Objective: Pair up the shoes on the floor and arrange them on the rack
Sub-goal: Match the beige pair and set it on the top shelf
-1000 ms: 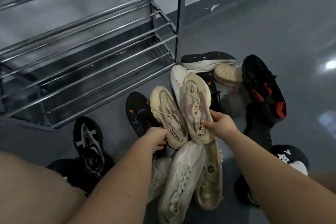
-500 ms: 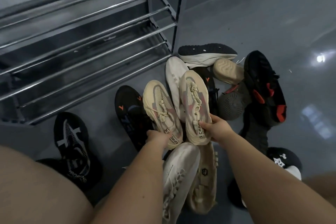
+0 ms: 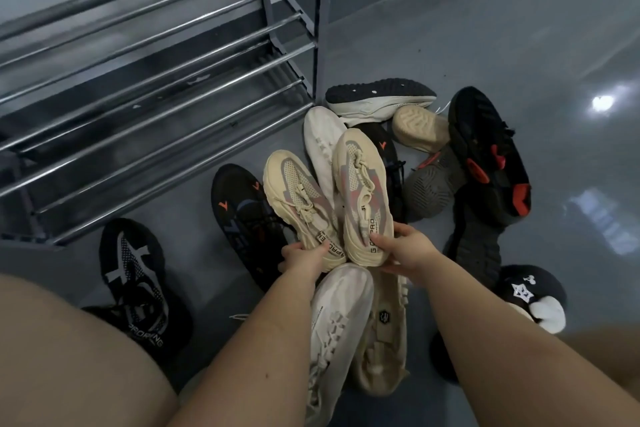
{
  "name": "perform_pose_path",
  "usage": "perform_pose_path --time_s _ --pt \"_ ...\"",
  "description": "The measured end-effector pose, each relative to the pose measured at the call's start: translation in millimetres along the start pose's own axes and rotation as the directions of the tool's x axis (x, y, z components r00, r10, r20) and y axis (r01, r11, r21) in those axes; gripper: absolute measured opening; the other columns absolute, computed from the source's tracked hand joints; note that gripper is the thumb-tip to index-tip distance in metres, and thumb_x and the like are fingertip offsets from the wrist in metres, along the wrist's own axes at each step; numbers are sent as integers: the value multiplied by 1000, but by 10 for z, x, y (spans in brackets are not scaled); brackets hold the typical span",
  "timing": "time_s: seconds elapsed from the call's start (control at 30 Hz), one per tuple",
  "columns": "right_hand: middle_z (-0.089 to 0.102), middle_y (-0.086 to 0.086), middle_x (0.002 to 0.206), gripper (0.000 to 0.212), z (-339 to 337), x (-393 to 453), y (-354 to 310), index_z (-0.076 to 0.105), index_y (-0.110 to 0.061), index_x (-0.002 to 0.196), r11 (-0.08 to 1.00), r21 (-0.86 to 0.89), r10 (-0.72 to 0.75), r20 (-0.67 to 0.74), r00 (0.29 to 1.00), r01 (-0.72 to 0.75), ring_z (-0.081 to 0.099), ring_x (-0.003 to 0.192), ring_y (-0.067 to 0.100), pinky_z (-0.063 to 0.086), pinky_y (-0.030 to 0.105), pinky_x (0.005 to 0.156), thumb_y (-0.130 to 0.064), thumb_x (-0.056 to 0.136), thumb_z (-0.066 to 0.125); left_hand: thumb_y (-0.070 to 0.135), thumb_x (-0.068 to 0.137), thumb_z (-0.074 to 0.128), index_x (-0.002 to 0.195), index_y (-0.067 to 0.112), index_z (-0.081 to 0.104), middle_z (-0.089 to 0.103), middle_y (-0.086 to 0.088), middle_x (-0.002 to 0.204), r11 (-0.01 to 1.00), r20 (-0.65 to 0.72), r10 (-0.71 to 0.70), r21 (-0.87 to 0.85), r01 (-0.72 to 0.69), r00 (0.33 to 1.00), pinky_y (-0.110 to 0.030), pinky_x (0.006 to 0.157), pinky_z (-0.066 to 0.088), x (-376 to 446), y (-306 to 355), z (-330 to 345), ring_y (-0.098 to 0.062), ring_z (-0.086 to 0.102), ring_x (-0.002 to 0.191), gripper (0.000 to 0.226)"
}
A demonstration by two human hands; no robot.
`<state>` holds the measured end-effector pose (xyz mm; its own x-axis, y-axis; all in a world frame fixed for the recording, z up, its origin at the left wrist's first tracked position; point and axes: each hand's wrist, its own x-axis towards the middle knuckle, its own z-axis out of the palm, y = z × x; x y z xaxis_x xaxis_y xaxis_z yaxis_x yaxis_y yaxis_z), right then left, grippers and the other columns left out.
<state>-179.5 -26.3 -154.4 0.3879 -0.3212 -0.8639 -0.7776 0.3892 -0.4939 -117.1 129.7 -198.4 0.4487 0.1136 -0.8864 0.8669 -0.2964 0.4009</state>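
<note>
The left hand (image 3: 304,258) grasps the heel of one beige mesh sneaker (image 3: 298,204), and the right hand (image 3: 405,250) pinches the heel of its mate (image 3: 362,191), thumb on top and fingers curled beneath. Both are rounded, laced, chunky-soled, side by side above the shoe pile on the glossy grey floor (image 3: 519,28). Their long axes run heel-to-toe, toes toward 11 and 12 o'clock, near the tubular metal rack (image 3: 173,55) at 10 o'clock.

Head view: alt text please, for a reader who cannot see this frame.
A person's left hand and right hand each grip the heel of one of two matching beige sneakers, held above a pile of black, white and beige shoes on a grey floor. A metal rack of bare rails stands at upper left.
</note>
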Motion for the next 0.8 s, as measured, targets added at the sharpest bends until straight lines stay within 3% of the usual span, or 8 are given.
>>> perform_pose_path --time_s 0.1,0.23,0.3,0.4,0.5,0.63,0.7,0.8 --pt "60 8 116 55 -7 -25 9 47 -13 134 1000 18 -25 -2 1000 25 59 97 25 54 38 71 -10 84 70 25 75 77 129 9 32 43 -15 135 995 -2 2 -97 -2 1000 -40 104 41 -47 36 86 -32 49 120 72" --pt "64 7 112 53 14 -37 22 51 -13 132 998 53 -42 9 999 42 63 100 28 56 42 78 -11 83 71 14 82 71 137 7 26 48 -15 134 994 -75 108 32 -106 991 -35 102 38 -154 83 112 -31 50 121 72" --pt "64 7 112 48 5 -77 -6 53 -13 130 997 58 -53 19 998 52 64 95 25 56 36 67 -11 85 69 13 82 70 141 9 30 51 -14 134 987 -64 154 52 -150 986 -35 104 39 -135 130 80 -32 51 121 71" --pt "64 9 112 42 -60 -116 -38 54 -13 128 995 85 -54 42 998 51 63 80 19 53 27 52 -9 88 65 16 84 66 135 13 44 57 -9 127 991 29 131 26 -132 991 -40 100 45 -127 214 -68 -31 57 112 56" --pt "65 8 103 43 -124 -170 -76 53 -11 130 993 97 -70 51 996 65 63 75 17 55 25 44 -4 89 62 6 93 53 121 8 53 60 -7 109 986 190 65 -161 -34 980 -33 75 50 -250 315 -329 -21 59 83 28" --pt "67 7 95 40 -48 -301 -44 56 -10 128 992 90 -99 107 989 89 65 75 19 55 26 49 -3 89 61 -3 94 45 126 10 52 64 -7 90 979 350 115 -197 -47 930 -30 66 52 -505 396 -636 -19 61 77 35" --pt "68 8 101 40 44 -385 -46 57 -11 129 986 106 -142 133 981 128 66 77 20 55 29 57 -4 89 61 -6 94 43 130 10 50 64 -9 92 974 378 131 -221 -48 916 -33 68 52 -597 409 -752 -21 62 80 40" --pt "68 4 98 37 180 -555 -94 56 -18 124 971 134 -218 141 966 199 65 76 17 54 26 51 -4 89 61 -4 94 43 135 10 47 64 -10 96 966 385 172 -249 -77 907 -34 69 53 -738 423 -931 -23 62 83 43"
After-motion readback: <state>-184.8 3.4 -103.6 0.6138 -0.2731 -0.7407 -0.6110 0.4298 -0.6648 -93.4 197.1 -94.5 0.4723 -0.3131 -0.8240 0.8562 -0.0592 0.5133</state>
